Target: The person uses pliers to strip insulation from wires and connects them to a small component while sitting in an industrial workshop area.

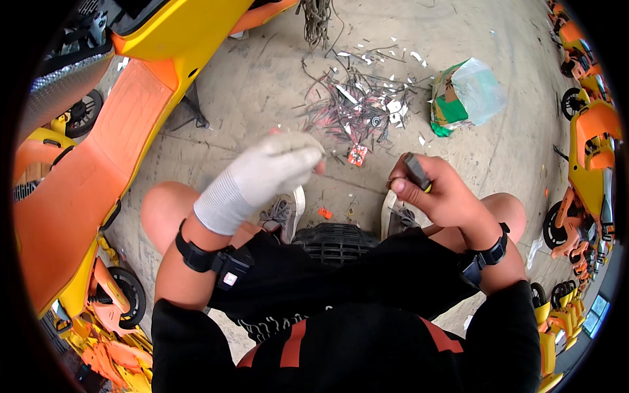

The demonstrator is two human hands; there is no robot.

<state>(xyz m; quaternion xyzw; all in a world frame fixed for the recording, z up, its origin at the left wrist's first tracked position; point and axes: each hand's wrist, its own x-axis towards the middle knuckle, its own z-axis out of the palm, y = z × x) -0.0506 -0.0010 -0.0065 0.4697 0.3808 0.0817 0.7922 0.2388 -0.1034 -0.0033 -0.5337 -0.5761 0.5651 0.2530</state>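
Note:
My left hand [272, 164] wears a white knitted glove with fingertips showing bare. Its fingers are curled together and smeared a little by motion; what they hold, if anything, is hidden. Across from it, my bare right hand [440, 191] is wrapped round a dark grey tool handle with a yellow bit [417, 171], possibly a cutter; its working end is not visible. The hands are apart, above my knees. Beyond them a heap of cut cables and white scraps [360, 105] lies on the concrete floor, with a small orange-red piece [357, 155] at its near edge.
A green and white woven sack [465, 95] stands right of the heap. At the left is a large yellow and orange scooter body [124, 131]. More orange and yellow scooters [590, 157] line the right side. A black plastic crate [334, 242] is between my shoes; a cable bundle [316, 19] hangs ahead.

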